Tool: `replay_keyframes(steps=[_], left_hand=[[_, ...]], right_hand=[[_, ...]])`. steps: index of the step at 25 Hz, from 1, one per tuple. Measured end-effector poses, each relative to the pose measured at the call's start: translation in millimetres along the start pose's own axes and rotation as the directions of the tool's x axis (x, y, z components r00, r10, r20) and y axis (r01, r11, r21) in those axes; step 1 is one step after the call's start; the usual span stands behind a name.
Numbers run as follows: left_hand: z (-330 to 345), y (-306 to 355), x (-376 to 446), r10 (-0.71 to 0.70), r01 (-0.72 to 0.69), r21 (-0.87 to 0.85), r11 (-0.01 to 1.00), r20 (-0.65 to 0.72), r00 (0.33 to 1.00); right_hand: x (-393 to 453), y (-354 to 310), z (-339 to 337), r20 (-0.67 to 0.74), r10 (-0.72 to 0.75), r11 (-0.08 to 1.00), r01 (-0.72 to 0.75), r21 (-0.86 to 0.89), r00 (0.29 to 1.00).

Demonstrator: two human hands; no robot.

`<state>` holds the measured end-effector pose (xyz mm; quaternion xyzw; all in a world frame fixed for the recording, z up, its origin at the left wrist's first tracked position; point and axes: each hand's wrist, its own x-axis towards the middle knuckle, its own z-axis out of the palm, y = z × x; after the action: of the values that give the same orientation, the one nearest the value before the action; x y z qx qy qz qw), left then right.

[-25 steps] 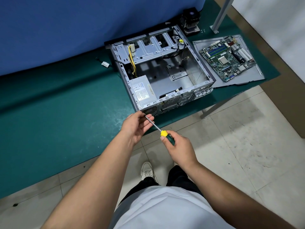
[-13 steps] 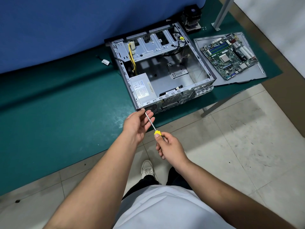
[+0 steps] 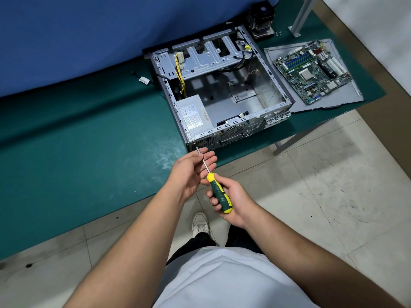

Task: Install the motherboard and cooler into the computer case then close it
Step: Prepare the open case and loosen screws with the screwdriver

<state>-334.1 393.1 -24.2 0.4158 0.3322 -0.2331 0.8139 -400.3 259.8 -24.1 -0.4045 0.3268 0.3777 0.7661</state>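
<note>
I see a computer case (image 3: 222, 90) of dull grey metal on a matt green table mat (image 3: 77, 152). The screwdriver (image 3: 216, 192) near the case has a shiny metal shaft and a bumpy plastic handle.

A: What is differing from 1 second ago?

B: The screwdriver (image 3: 213, 183) is swinging more upright. Its shaft was lying slanted low across the fingers before; now its tip is sitting at the near left corner of the computer case (image 3: 222, 94), against the rear panel.

A: And the right hand (image 3: 231, 201)?

B: It is loosening its grip. Earlier it was covering nearly the whole handle; now most of the green and yellow handle is showing, with the fingers curling around it from beneath.

A: The left hand (image 3: 191, 172)?

B: It is opening wider, palm turning up, fingers stretching out behind the shaft instead of cupping around it.
</note>
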Motion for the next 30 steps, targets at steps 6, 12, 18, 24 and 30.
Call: replay_keyframes(steps=[6, 12, 18, 24, 30], left_hand=[[5, 4, 2, 0.097, -0.071, 0.151, 0.986, -0.172, 0.980], [7, 5, 1, 0.066, -0.045, 0.187, 0.981, -0.104, 0.992], [-6, 12, -5, 0.076, -0.071, 0.224, 0.972, -0.012, 0.997], [9, 2, 0, 0.235, -0.145, 0.426, 0.893, -0.167, 0.958], [-6, 9, -6, 0.068, -0.075, 0.183, 0.980, 0.043, 0.997]], right_hand=[[1, 19, -1, -0.109, -0.274, 0.954, 0.256, -0.154, 0.955], [-2, 14, 3, -0.167, -0.115, 0.991, 0.102, -0.085, 0.979], [-1, 13, 6, -0.116, -0.097, 0.994, 0.091, -0.058, 0.989], [-1, 23, 6, -0.141, -0.234, 0.969, 0.219, -0.113, 0.962], [0, 12, 5, -0.094, -0.049, 0.998, 0.045, -0.046, 0.994]])
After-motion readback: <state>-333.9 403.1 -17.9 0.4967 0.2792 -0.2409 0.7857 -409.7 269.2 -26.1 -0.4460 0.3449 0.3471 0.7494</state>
